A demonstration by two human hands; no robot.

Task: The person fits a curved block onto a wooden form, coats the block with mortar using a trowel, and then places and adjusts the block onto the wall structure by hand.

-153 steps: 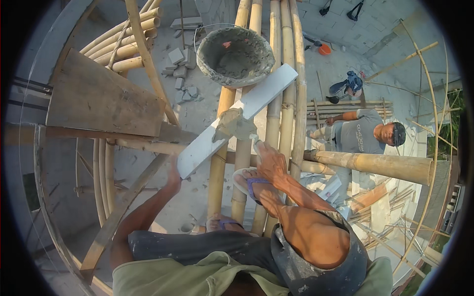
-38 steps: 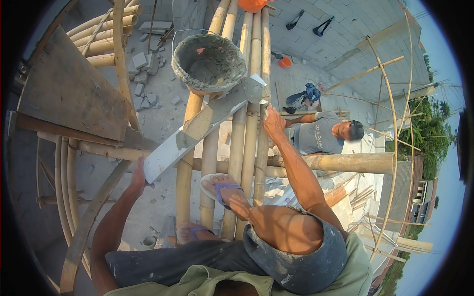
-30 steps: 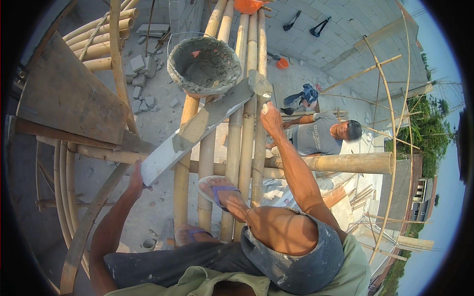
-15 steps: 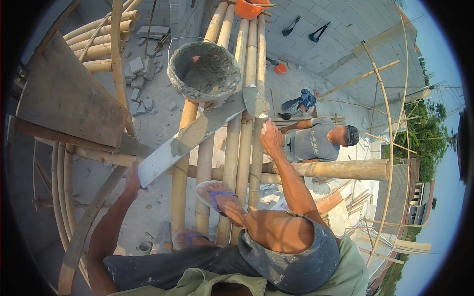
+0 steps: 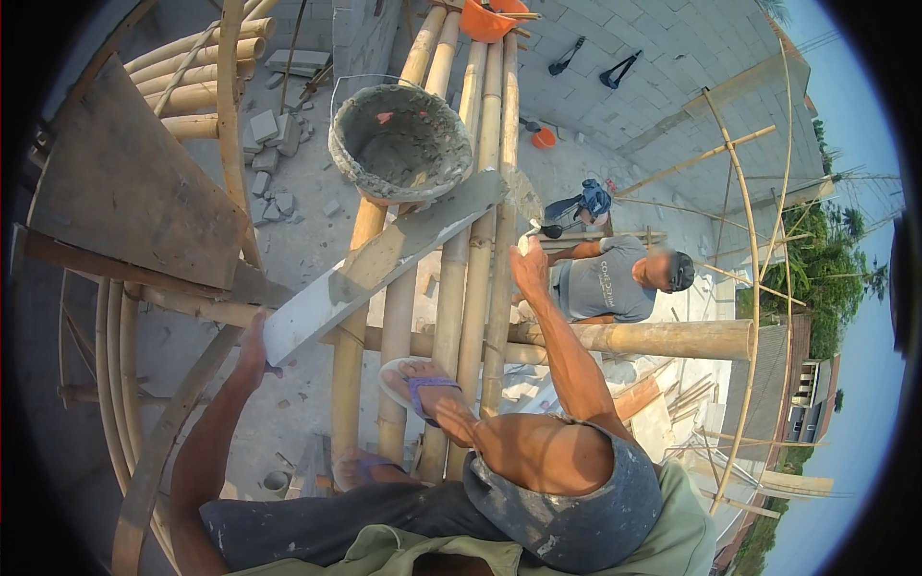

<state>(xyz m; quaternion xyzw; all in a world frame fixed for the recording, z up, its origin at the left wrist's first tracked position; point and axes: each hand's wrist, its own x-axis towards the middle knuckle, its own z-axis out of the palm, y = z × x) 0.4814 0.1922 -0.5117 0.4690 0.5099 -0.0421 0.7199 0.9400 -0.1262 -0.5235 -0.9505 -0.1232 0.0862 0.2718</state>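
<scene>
My left hand (image 5: 252, 348) grips the near end of a long flat grey board (image 5: 384, 261) smeared with wet mortar. The board slants up to the right across the bamboo poles (image 5: 461, 288). My right hand (image 5: 528, 264) holds a trowel (image 5: 521, 197) whose blade sits by the board's far end. Just beyond the board, a mortar-caked bucket (image 5: 399, 144) with a wire handle rests on the poles. My sandalled feet (image 5: 413, 384) stand on the bamboo.
A person in a grey shirt and cap (image 5: 619, 278) works below on the right, behind a thick horizontal bamboo pole (image 5: 653, 338). A wooden panel (image 5: 125, 192) leans at left. Loose blocks (image 5: 269, 182) lie on the ground below; an orange bucket (image 5: 485, 19) sits at the top.
My right hand has carried the trowel from the middle of the board toward its far end. My left hand keeps its hold on the board's near end.
</scene>
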